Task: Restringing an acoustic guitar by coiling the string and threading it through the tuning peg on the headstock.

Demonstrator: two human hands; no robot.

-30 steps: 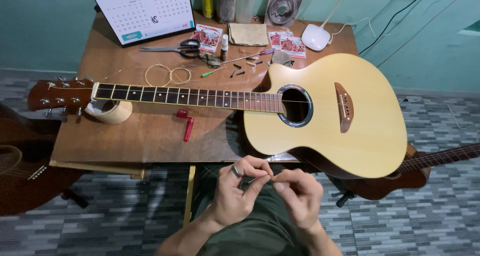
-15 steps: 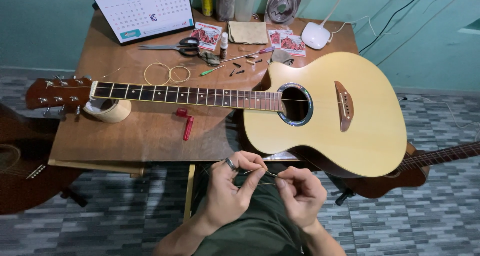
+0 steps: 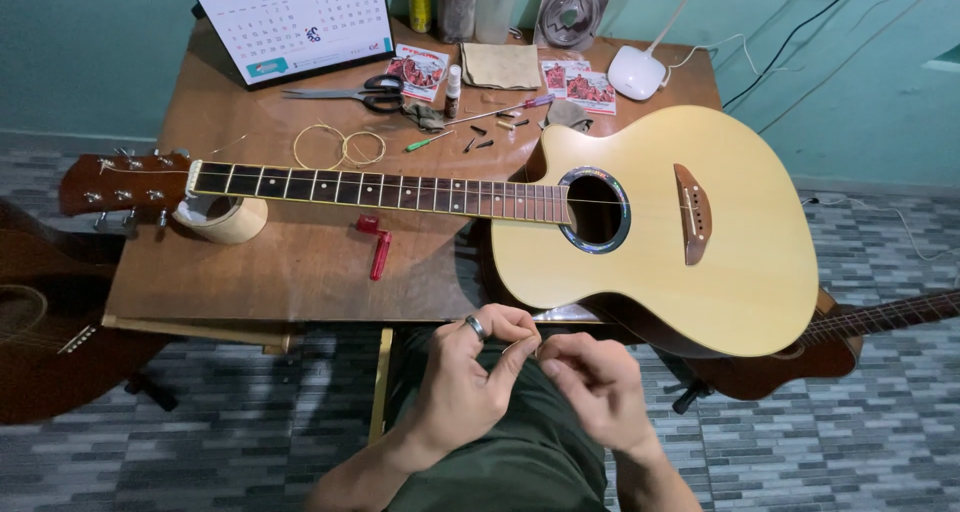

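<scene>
Just below the pale acoustic guitar (image 3: 640, 232) lying across the wooden table (image 3: 300, 272), the left hand (image 3: 470, 382) and right hand (image 3: 590, 387) pinch together on what looks like a thin guitar string (image 3: 538, 351), which could kink or slip if tugged hard.

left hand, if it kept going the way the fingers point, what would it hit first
The left hand has fingers aimed up and right, toward the right hand; their fingertips nearly meet already, so that hand comes first. Past it, the guitar body's lower edge, though depth is hard to judge.
</scene>
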